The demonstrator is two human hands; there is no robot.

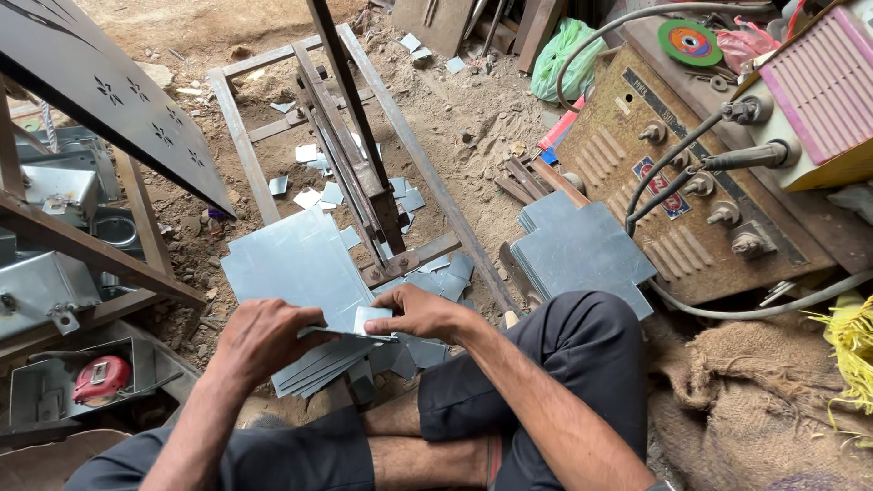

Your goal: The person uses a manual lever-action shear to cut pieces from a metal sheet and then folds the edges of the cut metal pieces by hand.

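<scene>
2 bare hands meet over 1 stack of grey metal sheets [314, 364] on the sandy ground. The left hand [264, 338] presses flat on the stack; the right hand [420, 312] pinches 1 small sheet-metal piece [371, 319] between them, below 1 lever shear [350, 155].

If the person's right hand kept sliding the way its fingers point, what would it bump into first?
The right hand points leftward, pinching a small metal piece. Going straight on, it would most likely meet the left hand, which rests on the stack of metal sheets. Depth is hard to judge, but they look almost touching.
</scene>
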